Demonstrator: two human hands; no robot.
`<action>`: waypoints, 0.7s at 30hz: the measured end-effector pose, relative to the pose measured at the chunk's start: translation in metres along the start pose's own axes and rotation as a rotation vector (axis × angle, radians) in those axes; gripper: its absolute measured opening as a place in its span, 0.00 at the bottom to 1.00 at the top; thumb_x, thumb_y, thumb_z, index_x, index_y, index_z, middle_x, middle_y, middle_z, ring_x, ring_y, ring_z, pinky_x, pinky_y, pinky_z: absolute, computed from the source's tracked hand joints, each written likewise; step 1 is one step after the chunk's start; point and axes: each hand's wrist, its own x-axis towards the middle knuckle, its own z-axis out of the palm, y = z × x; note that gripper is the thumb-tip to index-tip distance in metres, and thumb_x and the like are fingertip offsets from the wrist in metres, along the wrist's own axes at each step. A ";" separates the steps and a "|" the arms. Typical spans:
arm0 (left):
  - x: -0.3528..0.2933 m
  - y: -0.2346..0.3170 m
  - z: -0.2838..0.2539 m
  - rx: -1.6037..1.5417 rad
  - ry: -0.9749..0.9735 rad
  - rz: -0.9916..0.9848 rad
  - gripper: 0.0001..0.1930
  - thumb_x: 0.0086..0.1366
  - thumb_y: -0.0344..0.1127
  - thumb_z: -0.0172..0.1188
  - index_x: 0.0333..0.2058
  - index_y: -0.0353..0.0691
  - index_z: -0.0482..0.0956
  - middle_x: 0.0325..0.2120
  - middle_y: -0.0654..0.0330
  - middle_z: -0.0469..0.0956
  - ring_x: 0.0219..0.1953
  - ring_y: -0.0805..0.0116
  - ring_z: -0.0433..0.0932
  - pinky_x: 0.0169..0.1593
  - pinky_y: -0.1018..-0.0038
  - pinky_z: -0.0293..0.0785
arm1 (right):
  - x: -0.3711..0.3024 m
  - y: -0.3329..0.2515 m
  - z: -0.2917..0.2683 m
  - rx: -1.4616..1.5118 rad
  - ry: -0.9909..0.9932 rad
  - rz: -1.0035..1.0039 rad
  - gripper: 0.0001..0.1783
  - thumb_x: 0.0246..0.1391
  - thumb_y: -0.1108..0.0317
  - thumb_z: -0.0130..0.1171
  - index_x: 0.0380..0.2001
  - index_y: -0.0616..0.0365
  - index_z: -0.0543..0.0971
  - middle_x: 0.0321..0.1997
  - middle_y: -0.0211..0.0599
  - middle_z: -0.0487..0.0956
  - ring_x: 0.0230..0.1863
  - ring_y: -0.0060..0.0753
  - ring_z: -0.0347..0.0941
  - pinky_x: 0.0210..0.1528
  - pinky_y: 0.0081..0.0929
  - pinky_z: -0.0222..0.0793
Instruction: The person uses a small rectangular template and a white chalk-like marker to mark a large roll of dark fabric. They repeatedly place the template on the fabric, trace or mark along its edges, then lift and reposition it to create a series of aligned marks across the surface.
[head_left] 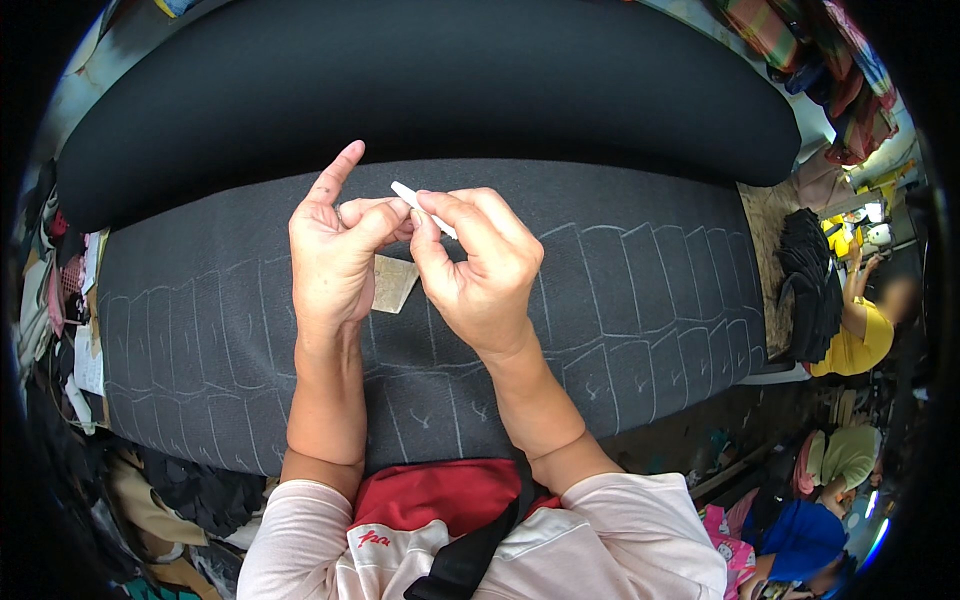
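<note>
In front of me my right hand (485, 255) pinches a slim white stick of chalk (403, 192) between thumb and fingertips. One end of it points up and to the left. My left hand (340, 245) meets the chalk with its thumb tip and curled fingers, while one finger stretches up and away. A ring sits on a finger of that hand. Below both hands lies dark grey fabric (640, 290), marked with rows of white curved and straight lines. A small tan pattern piece (394, 285) rests on it, partly hidden by my left hand.
A thick black fabric roll (430, 85) spans the far side. Stacked black cut pieces (808, 285) lie at the right end. Cloth heaps (200, 490) flank the left. A person in yellow (865, 335) and other people sit at the right.
</note>
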 end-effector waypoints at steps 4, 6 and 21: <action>0.000 -0.001 0.000 0.002 -0.010 0.032 0.35 0.52 0.17 0.60 0.56 0.19 0.52 0.23 0.51 0.80 0.25 0.68 0.80 0.35 0.76 0.79 | -0.001 -0.002 0.000 0.016 -0.002 0.044 0.08 0.42 0.80 0.61 0.30 0.67 0.79 0.25 0.38 0.77 0.25 0.24 0.75 0.24 0.18 0.70; -0.001 -0.002 0.003 0.008 -0.019 0.077 0.35 0.51 0.17 0.60 0.56 0.19 0.53 0.23 0.51 0.80 0.26 0.68 0.81 0.35 0.76 0.79 | -0.003 -0.005 0.001 0.092 0.008 0.148 0.07 0.46 0.79 0.60 0.31 0.67 0.79 0.25 0.36 0.77 0.25 0.20 0.74 0.24 0.16 0.68; 0.002 -0.011 0.003 0.304 -0.060 0.207 0.17 0.52 0.17 0.56 0.43 0.26 0.76 0.26 0.59 0.77 0.27 0.78 0.76 0.36 0.83 0.74 | 0.000 0.007 -0.009 0.996 -0.121 1.010 0.10 0.60 0.67 0.51 0.32 0.64 0.75 0.22 0.28 0.71 0.20 0.17 0.67 0.23 0.14 0.64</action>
